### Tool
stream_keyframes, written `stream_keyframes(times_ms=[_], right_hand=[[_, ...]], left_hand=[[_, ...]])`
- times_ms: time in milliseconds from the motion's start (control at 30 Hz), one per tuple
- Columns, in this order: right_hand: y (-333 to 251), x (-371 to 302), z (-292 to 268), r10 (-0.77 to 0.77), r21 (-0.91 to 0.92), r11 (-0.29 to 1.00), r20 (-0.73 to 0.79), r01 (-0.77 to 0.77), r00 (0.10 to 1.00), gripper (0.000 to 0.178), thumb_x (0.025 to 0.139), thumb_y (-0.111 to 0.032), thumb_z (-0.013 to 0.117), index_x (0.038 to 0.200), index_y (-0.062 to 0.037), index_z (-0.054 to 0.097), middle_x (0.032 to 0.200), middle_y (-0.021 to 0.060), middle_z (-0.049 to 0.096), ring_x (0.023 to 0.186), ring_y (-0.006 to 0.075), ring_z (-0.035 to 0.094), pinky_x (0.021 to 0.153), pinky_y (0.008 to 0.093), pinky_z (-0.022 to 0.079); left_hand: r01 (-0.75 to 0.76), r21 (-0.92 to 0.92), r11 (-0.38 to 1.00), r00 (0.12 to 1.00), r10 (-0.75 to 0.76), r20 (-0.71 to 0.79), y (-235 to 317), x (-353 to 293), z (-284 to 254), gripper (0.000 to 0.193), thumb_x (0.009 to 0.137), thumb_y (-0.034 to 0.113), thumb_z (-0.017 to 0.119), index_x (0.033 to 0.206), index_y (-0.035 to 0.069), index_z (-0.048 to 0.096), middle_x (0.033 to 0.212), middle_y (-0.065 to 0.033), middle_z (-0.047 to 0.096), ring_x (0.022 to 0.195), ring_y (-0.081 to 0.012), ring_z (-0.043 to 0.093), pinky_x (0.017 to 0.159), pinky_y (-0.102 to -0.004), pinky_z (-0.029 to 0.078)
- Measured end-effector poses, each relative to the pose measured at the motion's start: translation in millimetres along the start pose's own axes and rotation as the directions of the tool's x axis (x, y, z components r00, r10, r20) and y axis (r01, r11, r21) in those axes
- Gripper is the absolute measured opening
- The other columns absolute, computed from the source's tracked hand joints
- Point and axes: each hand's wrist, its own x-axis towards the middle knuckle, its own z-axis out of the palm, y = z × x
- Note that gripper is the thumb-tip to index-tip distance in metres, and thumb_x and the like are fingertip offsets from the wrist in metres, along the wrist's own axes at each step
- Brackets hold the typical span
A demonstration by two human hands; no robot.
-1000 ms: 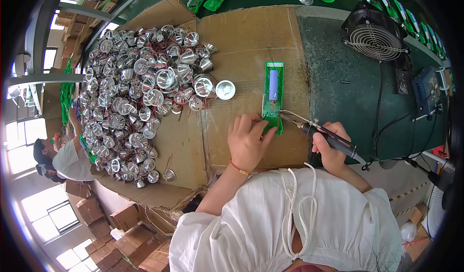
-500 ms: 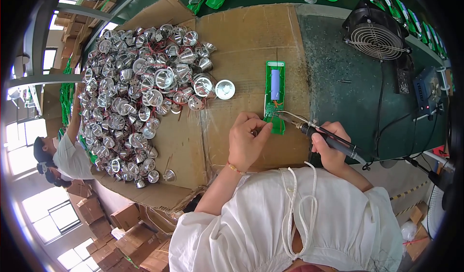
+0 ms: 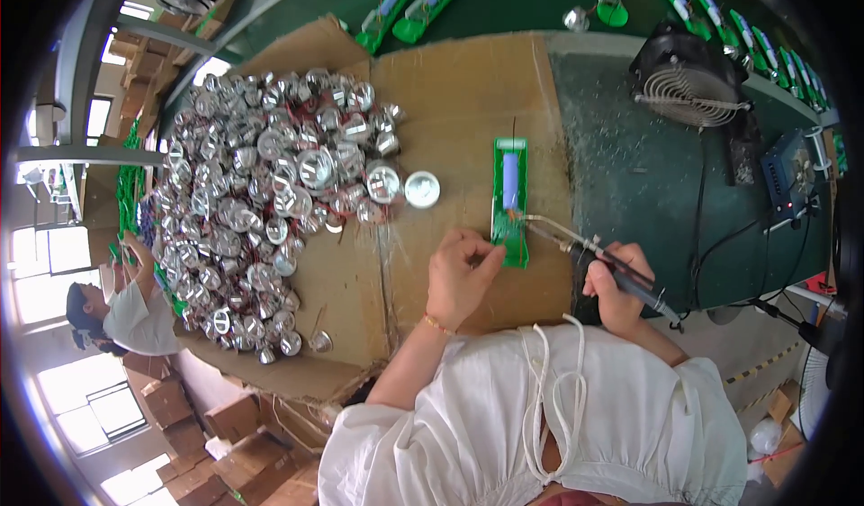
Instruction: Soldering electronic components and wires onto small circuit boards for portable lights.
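Note:
A long green plastic housing (image 3: 510, 252) lies lengthwise on the cardboard before me. In it rest a lilac cylindrical battery cell (image 3: 510, 180) and, below the cell, a small circuit area with thin orange-red wires. My right hand (image 3: 621, 288) grips a soldering iron (image 3: 621, 277) with a thin curved metal tube along its front; its tip end is at the wires just below the cell. My left hand (image 3: 463, 277) is beside the housing's lower left edge, fingers curled and thumb close to the index finger. What lies between those fingertips, if anything, is too small to tell.
Left is a heap of silvery reflector cups (image 3: 261, 191) with red wires, one cup (image 3: 422, 189) beside it. A black fan (image 3: 688, 92) and blue soldering station (image 3: 792, 178) stand right. Green housings (image 3: 432, 7) line the back. Another person (image 3: 130, 313) is far left.
The whole view has shifted, so the bench sits lower in it. The iron's tip has moved slightly up the housing toward the battery cell's lower end. My left hand stays beside the housing.

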Motion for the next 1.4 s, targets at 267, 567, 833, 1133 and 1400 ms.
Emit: stream_keyframes(times_ms=[267, 567, 833, 1133, 1400], right_hand=[[20.6, -3.5, -8.1, 0.051, 0.036, 0.998, -0.045, -0.050, 0.998, 0.014, 0.078, -0.005, 0.060, 0.079, -0.0013, 0.046, 0.062, 0.0062, 0.054, 0.048, 0.0088, 0.051, 0.044, 0.0227, 0.042], [16.4, 23.7, -28.3, -0.058, 0.003, 0.998, -0.139, 0.059, 0.989, 0.017, 0.078, -0.007, 0.062, 0.079, -0.0007, 0.046, 0.062, 0.0064, 0.055, 0.047, 0.0091, 0.052, 0.043, 0.0222, 0.042], [32.5, 43.3, -38.1, -0.075, -0.033, 0.997, -0.244, 0.069, 0.967, 0.018, 0.078, -0.008, 0.063, 0.077, -0.0008, 0.047, 0.059, 0.0055, 0.055, 0.047, 0.0087, 0.052, 0.042, 0.0225, 0.042], [39.2, 41.8, -34.8, -0.014, -0.064, 0.998, -0.276, -0.004, 0.961, 0.017, 0.073, -0.007, 0.067, 0.074, -0.0031, 0.050, 0.055, 0.0028, 0.056, 0.049, 0.0063, 0.052, 0.044, 0.0223, 0.040], [38.7, 42.0, -31.9, 0.053, -0.025, 0.998, -0.252, -0.062, 0.966, 0.016, 0.074, -0.007, 0.067, 0.074, -0.0027, 0.052, 0.056, 0.0024, 0.056, 0.049, 0.0047, 0.050, 0.043, 0.0215, 0.039]], left_hand=[[0.009, -0.025, 1.000, 1.000, -0.009, 0.001, -19.0, -12.7, 9.9, 0.015, 0.071, 0.016, 0.066, 0.067, 0.003, 0.063, 0.069, -0.0088, 0.057, 0.060, -0.0188, 0.056, 0.057, -0.0292, 0.045], [0.270, -0.273, 0.923, 0.959, -0.284, -0.011, -11.2, -11.4, -11.8, 0.017, 0.073, 0.020, 0.066, 0.083, 0.006, 0.066, 0.075, -0.0097, 0.065, 0.066, -0.0181, 0.064, 0.061, -0.0251, 0.050], [-0.149, 0.356, 0.923, 0.981, 0.091, 0.174, 38.8, 122.1, 5.4, 0.019, 0.070, 0.021, 0.054, 0.068, 0.006, 0.065, 0.060, -0.0139, 0.059, 0.055, -0.0298, 0.059, 0.056, -0.0370, 0.048], [-0.028, 0.780, 0.625, 0.932, 0.299, -0.206, 14.0, 338.0, -4.3, 0.033, 0.071, 0.039, 0.064, 0.077, 0.007, 0.066, 0.083, -0.0126, 0.064, 0.076, -0.0302, 0.062, 0.064, -0.0406, 0.049], [-0.063, 0.864, 0.499, 0.984, 0.174, -0.029, 13.4, 315.7, -19.5, 0.030, 0.075, 0.036, 0.055, 0.073, 0.008, 0.066, 0.076, -0.0138, 0.064, 0.073, -0.0302, 0.063, 0.065, -0.0407, 0.050]])
